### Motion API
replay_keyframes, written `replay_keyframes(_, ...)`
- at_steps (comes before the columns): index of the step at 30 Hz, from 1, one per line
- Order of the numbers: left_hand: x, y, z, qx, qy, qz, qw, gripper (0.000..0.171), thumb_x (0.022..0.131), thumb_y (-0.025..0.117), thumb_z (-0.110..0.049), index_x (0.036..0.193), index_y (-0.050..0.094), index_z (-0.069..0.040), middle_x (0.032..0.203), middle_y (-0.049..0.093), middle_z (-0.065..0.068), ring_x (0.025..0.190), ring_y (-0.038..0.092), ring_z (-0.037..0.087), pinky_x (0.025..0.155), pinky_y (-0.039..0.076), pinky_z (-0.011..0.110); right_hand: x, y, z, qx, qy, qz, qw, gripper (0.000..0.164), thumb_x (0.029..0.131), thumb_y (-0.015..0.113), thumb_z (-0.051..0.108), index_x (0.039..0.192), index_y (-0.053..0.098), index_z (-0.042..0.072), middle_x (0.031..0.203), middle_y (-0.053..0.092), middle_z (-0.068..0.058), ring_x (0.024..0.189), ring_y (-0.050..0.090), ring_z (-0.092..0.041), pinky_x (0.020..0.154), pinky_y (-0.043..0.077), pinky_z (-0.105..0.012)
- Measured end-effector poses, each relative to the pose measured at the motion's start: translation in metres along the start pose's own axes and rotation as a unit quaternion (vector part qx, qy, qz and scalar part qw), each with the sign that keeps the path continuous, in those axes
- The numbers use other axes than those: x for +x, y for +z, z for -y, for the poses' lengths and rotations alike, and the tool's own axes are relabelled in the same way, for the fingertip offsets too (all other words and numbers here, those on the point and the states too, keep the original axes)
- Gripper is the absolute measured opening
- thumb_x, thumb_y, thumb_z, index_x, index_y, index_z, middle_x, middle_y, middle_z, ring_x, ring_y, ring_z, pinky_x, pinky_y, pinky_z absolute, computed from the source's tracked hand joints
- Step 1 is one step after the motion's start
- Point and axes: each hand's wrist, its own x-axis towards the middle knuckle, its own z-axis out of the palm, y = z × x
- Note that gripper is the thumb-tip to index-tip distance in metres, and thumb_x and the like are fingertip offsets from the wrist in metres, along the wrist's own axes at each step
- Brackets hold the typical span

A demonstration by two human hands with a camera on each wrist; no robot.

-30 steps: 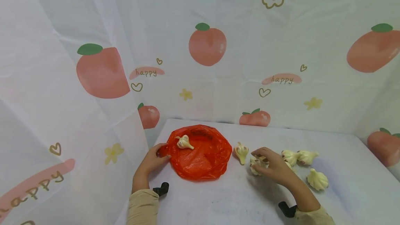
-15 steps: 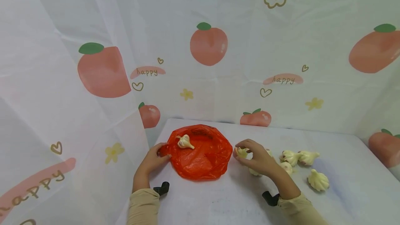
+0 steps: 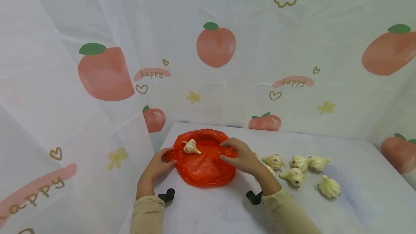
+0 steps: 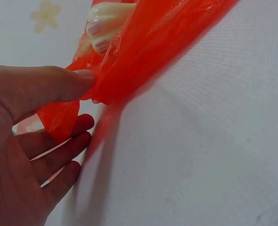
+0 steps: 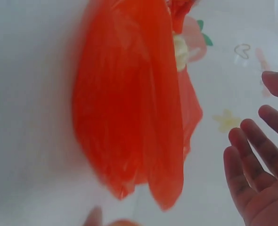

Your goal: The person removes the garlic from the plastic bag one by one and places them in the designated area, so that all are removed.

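A red plastic bag lies spread with its mouth upward on the white table, one garlic bulb on its left part. My left hand pinches the bag's left edge; in the left wrist view, the thumb presses the film against the index finger while the other fingers extend below. Over the bag's right rim hovers my right hand, thumb and fingers apart with nothing between them. In the right wrist view its fingers are spread beside the bag.
Several garlic bulbs are grouped right of the right forearm, one of them lying apart toward the front right. Part of another is hidden behind the right hand. A printed white curtain hangs behind the table and along its left side.
My right hand has moved left from above the garlic bulbs to the bag's right rim, uncovering several bulbs. The left hand stays at the bag's left edge.
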Motion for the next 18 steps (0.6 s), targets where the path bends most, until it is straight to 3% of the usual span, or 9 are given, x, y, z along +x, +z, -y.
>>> replay_keyframes(6,0.000,-0.001,0.001,-0.002,0.002,0.000,1.0000,0.056,0.097,0.073,-0.020,0.149,0.058,-0.010,0.153,0.056,0.020,0.139,0.054,0.041,0.114,0.051,0.059,0.016,0.016,0.008,0.023,0.026,0.012,0.999,0.035,0.094,0.080,0.018,0.127,0.071,0.013,0.127,0.070,-0.004,0.118,0.065,-0.025,0.103,0.057,-0.059)
replay_keyframes(15,-0.001,-0.002,0.002,0.001,0.001,0.001,1.0000,0.056,0.097,0.073,-0.021,0.150,0.057,-0.011,0.154,0.056,0.019,0.141,0.053,0.041,0.115,0.050,0.059,0.039,0.047,0.012,0.045,0.039,0.025,0.998,0.036,0.095,0.080,0.021,0.129,0.070,0.015,0.129,0.069,-0.005,0.123,0.062,-0.035,0.104,0.056,-0.055)
replay_keyframes(18,0.000,-0.002,0.002,0.003,0.010,0.003,0.9999,0.056,0.098,0.073,-0.021,0.150,0.057,-0.011,0.153,0.056,0.019,0.140,0.053,0.040,0.115,0.050,0.059,0.046,0.055,0.014,0.043,0.046,0.029,0.998,0.039,0.096,0.079,0.023,0.132,0.068,0.015,0.131,0.068,-0.005,0.124,0.062,-0.031,0.106,0.056,-0.052)
